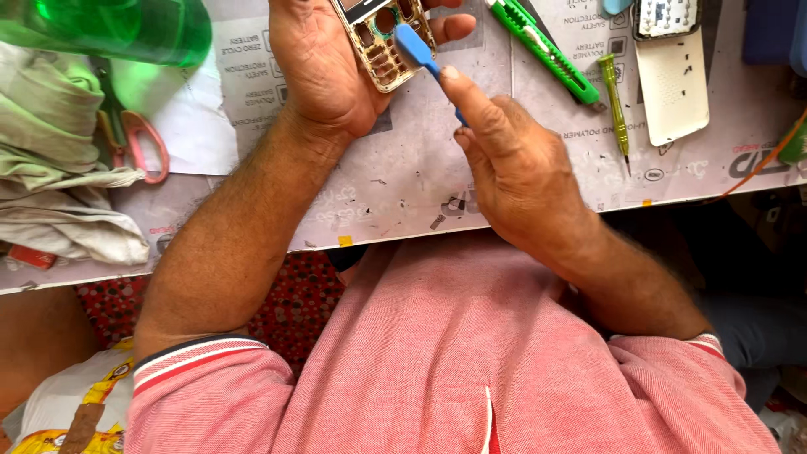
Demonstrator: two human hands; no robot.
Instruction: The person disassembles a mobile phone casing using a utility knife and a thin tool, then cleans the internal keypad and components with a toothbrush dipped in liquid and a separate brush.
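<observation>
My left hand point(324, 63) grips a gold-coloured phone shell point(382, 42) with open keypad holes, held above the worktable near the top of the view. My right hand point(508, 164) pinches a blue plastic pry tool point(418, 50), index finger stretched along it. The tool's flat tip rests against the shell's edge. Both forearms reach out from a pink-red collared shirt.
A printed white sheet covers the table point(395, 181). A green utility knife point(542, 50), a small green screwdriver point(616, 105) and a white phone cover point(672, 80) lie at the right. Left are scissors with pink handles point(139, 139), a crumpled cloth point(59, 168) and a green bottle point(118, 29).
</observation>
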